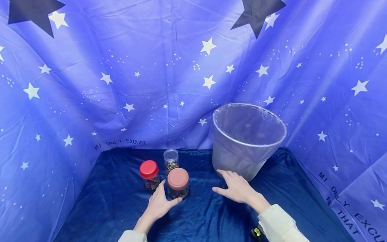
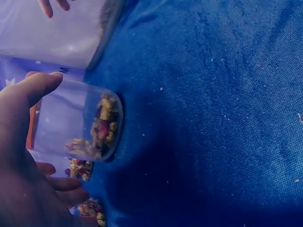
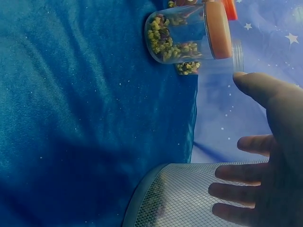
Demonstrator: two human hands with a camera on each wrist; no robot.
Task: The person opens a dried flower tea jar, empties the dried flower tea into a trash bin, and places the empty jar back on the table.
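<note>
A squat clear jar with a pink-brown lid [image 1: 178, 179] stands on the dark blue cloth, dried flower buds at its bottom. My left hand [image 1: 158, 202] is at its near left side, thumb and fingers spread about it; in the left wrist view the jar [image 2: 94, 120] lies between thumb and fingers, with no firm hold visible. To its left stands a red-lidded jar [image 1: 149, 169] of dried flowers. Behind is a narrow clear jar [image 1: 171, 157], partly hidden. My right hand [image 1: 239, 188], fingers extended and holding nothing, hovers before the mesh basket [image 1: 234, 159].
The tall silvery mesh basket has a pale rim and stands at the back right. Purple star-printed fabric [image 1: 169, 84] hangs behind and at both sides of the blue cloth [image 1: 105, 208]. A small black-and-yellow object [image 1: 257, 232] shows beside the right sleeve.
</note>
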